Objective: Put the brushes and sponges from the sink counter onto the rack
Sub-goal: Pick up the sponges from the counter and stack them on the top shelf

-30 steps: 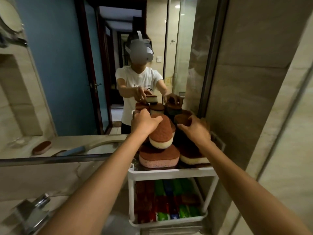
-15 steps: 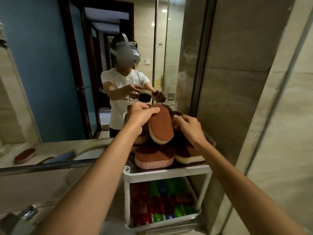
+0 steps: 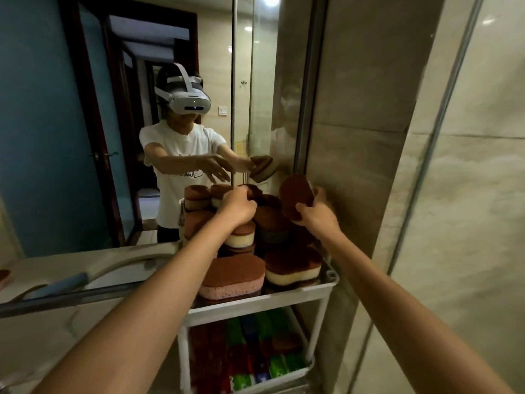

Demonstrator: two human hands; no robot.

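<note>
A large wall mirror (image 3: 85, 137) backs the white two-tier plastic rack (image 3: 264, 301), jammed against a beige tiled wall (image 3: 369, 137). Its top tier carries a heap of brown-topped oval sponges (image 3: 233, 277), too overlapped to count. The right hand (image 3: 315, 214) grips one brown sponge (image 3: 295, 197) upright above the heap; the left hand (image 3: 238, 204) rests curled on the pile, its hold unclear.

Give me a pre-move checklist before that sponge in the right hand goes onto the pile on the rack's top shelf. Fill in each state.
1. Right hand grips the brown-topped sponge: ok.
2. Left hand is steadying the pile: cannot tell, it rests at the top.
3. Free flat spot on the top shelf: not ok, sponges crowd it.
4. Pile stable: cannot tell, it is stacked high and uneven.
5. Lower shelf has room: not ok, it looks full.
</note>
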